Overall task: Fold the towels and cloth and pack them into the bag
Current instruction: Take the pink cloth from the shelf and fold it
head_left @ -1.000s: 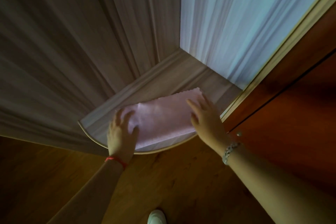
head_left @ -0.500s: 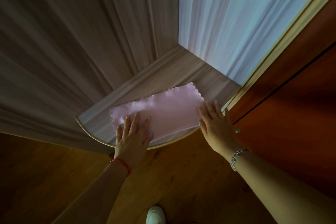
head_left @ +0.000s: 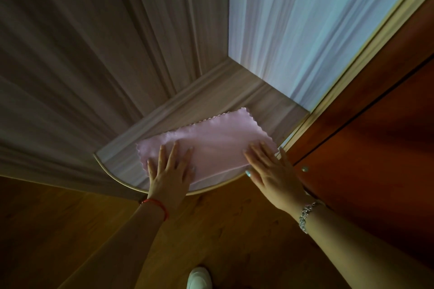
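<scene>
Cloth (head_left: 218,141) lies flat; left hand (head_left: 170,171) and right hand (head_left: 272,171) have slid nearer.

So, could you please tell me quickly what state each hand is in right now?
Left hand: open, fingers straight, pressing flat on the pink cloth.
Right hand: open, fingers straight, lying flat on the cloth's right end.

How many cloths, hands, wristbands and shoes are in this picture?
Pink scallop-edged cloth: 1
Hands: 2, left hand and right hand
Wristbands: 2, red string and silver bracelet
White shoe: 1
Total: 6
</scene>
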